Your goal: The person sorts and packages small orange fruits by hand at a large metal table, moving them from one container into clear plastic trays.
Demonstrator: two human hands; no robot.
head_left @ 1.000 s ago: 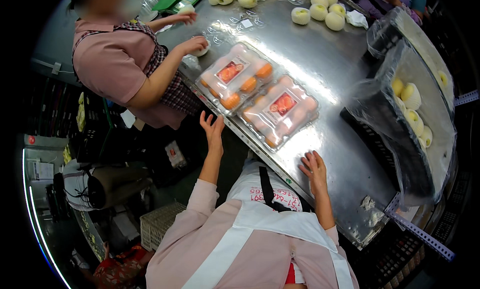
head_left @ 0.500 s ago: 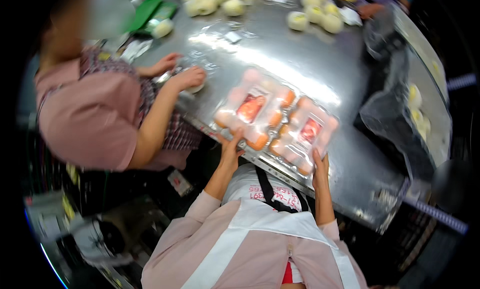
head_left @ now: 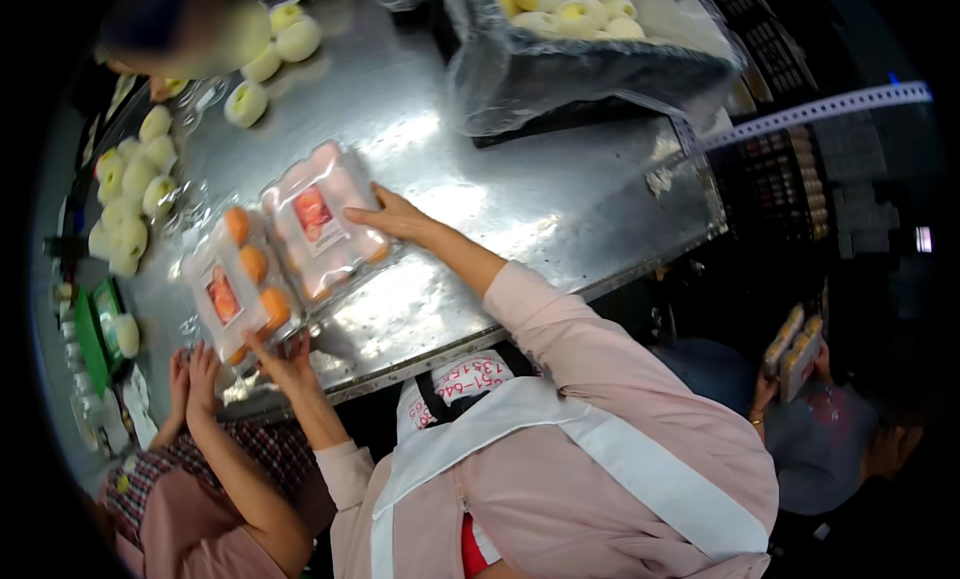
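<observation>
Two clear plastic packs of orange round fruit lie side by side on the metal table, each with a red picture label. My right hand [head_left: 395, 217] grips the far right edge of the right fruit pack [head_left: 325, 224], thumb on top and the other fingers partly hidden at its side. At the near end of the left fruit pack [head_left: 228, 284], my left hand [head_left: 285, 364] holds the corner between thumb and fingers. More of the orange fruit shows along the side where the packs meet.
Pale round fruits in foam nets [head_left: 130, 194] stand at the left. A plastic-lined crate [head_left: 590, 79] holds more at the back. Beside my left hand are a co-worker's hands [head_left: 195, 379]. At right, another person holds a fruit pack [head_left: 795, 354]. The table edge [head_left: 600, 279] runs near me.
My view has swung to the right, so the crate now shows at the top. Both packs appear farther left, turned, still between my hands. My right arm now reaches farther across the table.
</observation>
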